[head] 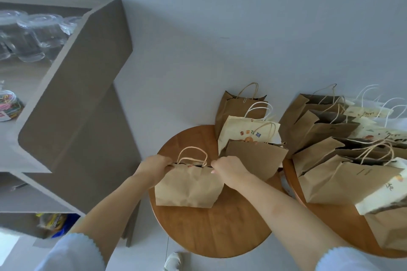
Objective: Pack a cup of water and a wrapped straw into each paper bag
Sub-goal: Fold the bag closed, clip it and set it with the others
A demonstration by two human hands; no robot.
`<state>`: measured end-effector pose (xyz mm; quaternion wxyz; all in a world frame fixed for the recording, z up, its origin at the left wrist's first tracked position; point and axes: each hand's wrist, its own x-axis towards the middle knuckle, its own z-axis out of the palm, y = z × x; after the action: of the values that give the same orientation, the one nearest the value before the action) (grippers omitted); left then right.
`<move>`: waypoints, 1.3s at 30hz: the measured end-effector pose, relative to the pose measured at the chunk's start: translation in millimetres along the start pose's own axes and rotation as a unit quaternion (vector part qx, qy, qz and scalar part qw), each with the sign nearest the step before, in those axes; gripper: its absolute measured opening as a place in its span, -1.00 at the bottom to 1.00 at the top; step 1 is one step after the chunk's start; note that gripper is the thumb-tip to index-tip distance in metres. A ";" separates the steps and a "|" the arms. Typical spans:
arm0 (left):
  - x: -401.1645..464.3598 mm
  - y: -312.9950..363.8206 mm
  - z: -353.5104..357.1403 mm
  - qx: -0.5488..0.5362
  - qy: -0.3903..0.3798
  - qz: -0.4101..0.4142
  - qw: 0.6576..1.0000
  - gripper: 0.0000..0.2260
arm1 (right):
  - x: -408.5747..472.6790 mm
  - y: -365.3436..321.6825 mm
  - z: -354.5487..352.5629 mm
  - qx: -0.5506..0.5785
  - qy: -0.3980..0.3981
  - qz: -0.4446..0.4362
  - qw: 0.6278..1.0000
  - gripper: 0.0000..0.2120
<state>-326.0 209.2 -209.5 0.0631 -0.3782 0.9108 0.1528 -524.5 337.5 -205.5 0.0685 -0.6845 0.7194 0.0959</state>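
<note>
A gray shelf (72, 86) with clear glass jars (33, 37) stands on the left. The left hand (154, 166) pinches the left top edge of a brown paper bag (187, 187) on a round wooden table (211, 231). The right hand (229, 170) pinches its right top edge. More paper bags (330, 160) stand to the right.

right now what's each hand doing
Left hand: grips the left top edge of the small brown paper bag.
Right hand: grips its right top edge.

bare round table (211, 231) front, bags (248, 136) crowding behind
</note>
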 end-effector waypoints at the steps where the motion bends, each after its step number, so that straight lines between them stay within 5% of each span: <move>1: -6.1 7.5 -0.1 0.002 0.003 -0.006 1.000 -0.77 | -9.4 2.7 -1.1 0.004 0.004 -0.005 1.000 -0.83; 18: -44.0 173.9 24.3 -0.030 0.034 -0.022 0.999 -0.78 | -144.7 102.5 4.5 0.036 0.048 0.032 0.998 -0.68; 39: 50.4 206.0 65.0 -0.004 -0.024 0.023 0.999 -0.77 | -115.8 175.0 51.8 0.048 0.009 0.094 0.994 -0.81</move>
<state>-507.5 334.1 -235.1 0.0801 -0.3540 0.9168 0.1665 -694.6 469.8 -221.5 0.0854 -0.6103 0.7852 0.0610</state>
